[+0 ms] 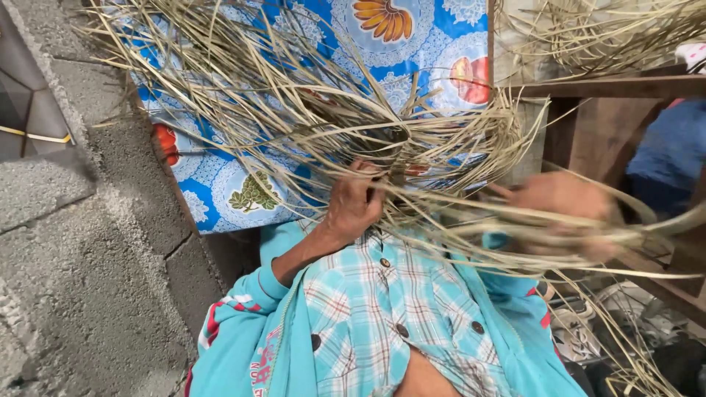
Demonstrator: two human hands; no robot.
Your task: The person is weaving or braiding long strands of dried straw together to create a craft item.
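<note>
A half-woven piece of pale dry straw strips (382, 140) is held up in front of me, its loose ends fanning out to the left and top. My left hand (353, 202) grips the woven middle from below, fingers curled into the strands. My right hand (566, 213) is blurred with motion and closed around a bunch of long strips (515, 235) that stretch off to the right. Below the hands I see my turquoise jacket and checked shirt (375, 309).
A blue flowered cloth (243, 191) hangs behind the straw. A grey concrete block wall (81, 242) fills the left side. A wooden frame (596, 110) with more straw on top stands at the right. Shoes (588, 323) lie on the floor at lower right.
</note>
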